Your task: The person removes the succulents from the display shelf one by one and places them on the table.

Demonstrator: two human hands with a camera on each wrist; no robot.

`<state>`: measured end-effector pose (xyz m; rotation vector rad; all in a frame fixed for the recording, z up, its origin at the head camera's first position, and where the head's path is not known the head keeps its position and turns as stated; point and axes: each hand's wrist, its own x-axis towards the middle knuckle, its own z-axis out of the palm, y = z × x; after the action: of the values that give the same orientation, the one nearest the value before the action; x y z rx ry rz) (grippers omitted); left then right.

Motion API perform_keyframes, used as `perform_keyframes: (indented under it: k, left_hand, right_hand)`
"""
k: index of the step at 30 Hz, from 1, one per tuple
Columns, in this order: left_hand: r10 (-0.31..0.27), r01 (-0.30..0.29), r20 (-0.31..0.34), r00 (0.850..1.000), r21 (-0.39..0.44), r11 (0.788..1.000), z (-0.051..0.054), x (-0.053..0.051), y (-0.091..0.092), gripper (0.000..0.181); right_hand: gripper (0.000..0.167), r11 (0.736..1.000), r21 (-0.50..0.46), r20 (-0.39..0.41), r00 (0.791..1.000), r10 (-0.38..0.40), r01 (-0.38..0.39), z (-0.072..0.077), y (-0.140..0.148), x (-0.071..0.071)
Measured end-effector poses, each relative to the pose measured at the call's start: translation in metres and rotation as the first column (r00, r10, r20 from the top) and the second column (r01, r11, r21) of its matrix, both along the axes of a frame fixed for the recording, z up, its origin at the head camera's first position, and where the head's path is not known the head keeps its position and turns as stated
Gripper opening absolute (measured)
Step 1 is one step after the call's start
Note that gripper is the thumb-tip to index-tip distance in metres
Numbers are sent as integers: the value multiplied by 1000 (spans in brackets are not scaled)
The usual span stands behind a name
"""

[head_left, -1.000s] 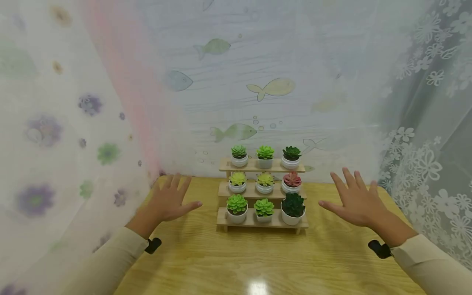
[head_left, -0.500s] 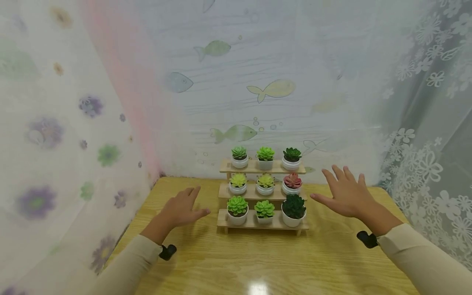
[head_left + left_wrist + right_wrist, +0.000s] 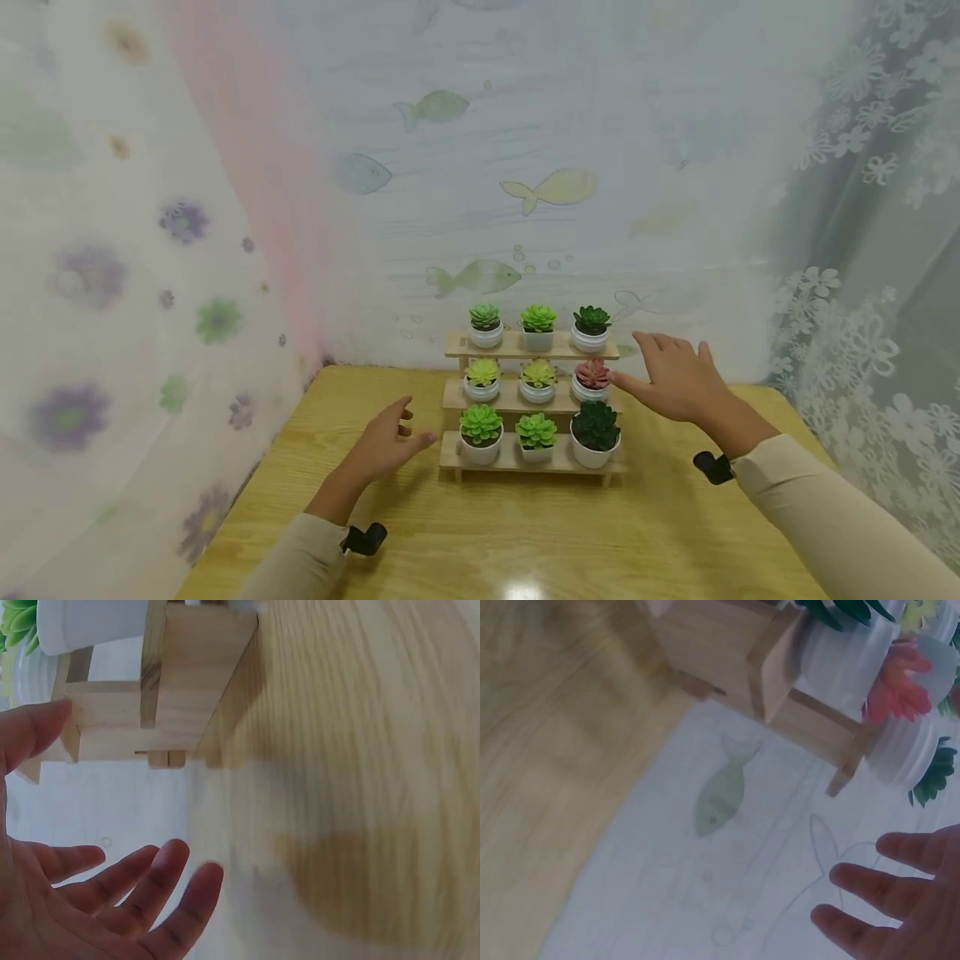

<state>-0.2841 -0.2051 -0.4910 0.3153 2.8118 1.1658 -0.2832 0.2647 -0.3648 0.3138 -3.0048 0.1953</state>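
Observation:
A three-tier wooden stand (image 3: 525,463) holds several potted succulents in white pots, three on each tier. My left hand (image 3: 381,446) hovers over the table just left of the lower tiers, fingers loosely bent, holding nothing. In the left wrist view, that hand (image 3: 97,900) has its fingers spread beside the end of the stand (image 3: 199,667). To the right of the upper tiers is my right hand (image 3: 675,379), fingers extended, its thumb near the red succulent (image 3: 592,374). The right wrist view shows the fingers of this hand (image 3: 907,900) apart from the dark green plant (image 3: 934,774).
The stand is on a wooden table (image 3: 480,533), close to its back edge. A fish-print curtain (image 3: 465,208) hangs behind it. Flower-patterned curtains are at the left (image 3: 142,350) and the right (image 3: 862,333).
Both hands have moved inward toward the stand, the left from the left and lower in view, the right from the right. The left fingers have bent more. The plants have not moved on the stand.

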Motion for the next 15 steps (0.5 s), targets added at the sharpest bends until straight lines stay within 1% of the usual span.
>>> perform_keyframes:
  k: [2,4,5,8,10,13,15]
  left_hand:
    - [30,-32,34,999,83,996,-6,1,3,94]
    - [47,-58,70,996,163,985,-10,2,6,93]
    - [51,-69,92,994,208,976,-12,2,8,92]
    - [46,-96,152,987,337,937,-16,3,14,92]
    - [44,-120,190,981,408,905,-17,3,18,92]
    - [44,-146,218,975,473,869,-18,5,24,89]
    - [56,-165,229,972,491,855,-18,6,27,85]
  right_hand:
    - [98,1000,-28,21,1000,4,-3,2,-5,-4]
    - [97,999,-50,42,999,6,-3,3,-9,-10]
    - [97,998,-63,52,999,7,-4,3,-11,-12]
    - [99,994,-106,73,997,16,-8,4,-15,-20]
    - [99,989,-149,83,996,26,-13,4,-18,-24]
    - [98,976,-217,93,995,38,-17,5,-21,-29]
    - [97,964,-264,93,995,40,-14,5,-22,-32]
